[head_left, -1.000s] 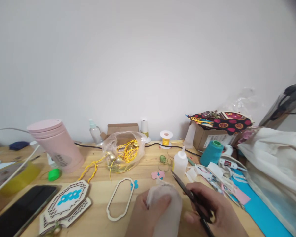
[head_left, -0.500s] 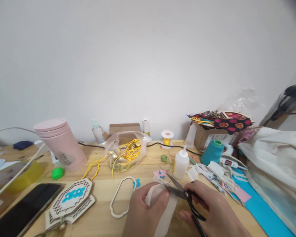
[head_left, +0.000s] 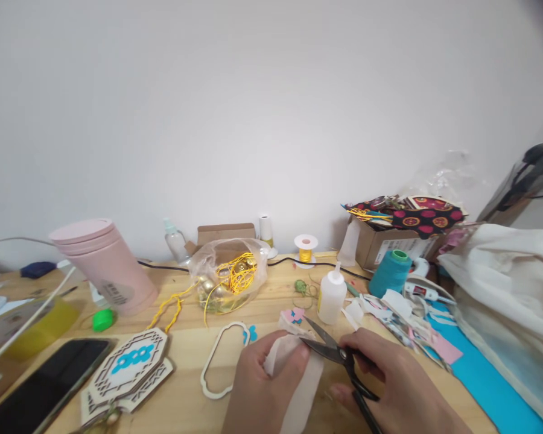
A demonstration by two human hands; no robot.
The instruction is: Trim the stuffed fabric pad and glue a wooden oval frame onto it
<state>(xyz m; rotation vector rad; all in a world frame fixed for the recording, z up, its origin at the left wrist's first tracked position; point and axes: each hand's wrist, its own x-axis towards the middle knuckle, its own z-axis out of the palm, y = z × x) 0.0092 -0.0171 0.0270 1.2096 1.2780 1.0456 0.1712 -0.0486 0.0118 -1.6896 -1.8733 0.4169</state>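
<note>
My left hand [head_left: 266, 383] pinches a strip of thin white fabric [head_left: 304, 386], which hangs down below the fingers. Black-handled scissors [head_left: 344, 355] are in my right hand [head_left: 393, 377], their blades parted and pointing left, the lower tip at the fabric's top edge by my left thumb. Just beyond the blades lies a small pink piece with blue shapes [head_left: 294, 316]. A pale wooden frame [head_left: 210, 360] lies left of my left hand, with a little blue cut-out [head_left: 251, 333] at its edge. The white glue bottle [head_left: 332, 298] stands behind the scissors.
To the left are a phone [head_left: 49, 386], octagonal wooden ornaments [head_left: 131, 364] and a pink tumbler [head_left: 106, 265]. A plastic bag [head_left: 228, 274] holds yellow cord and bells. On the right sit a teal thread cone [head_left: 390, 274], scraps, blue sheet [head_left: 493, 386] and a filled cardboard box [head_left: 380, 244].
The view has shifted slightly. Both hands, the fabric and the scissors keep nearly the same positions, with the blades still parted.
</note>
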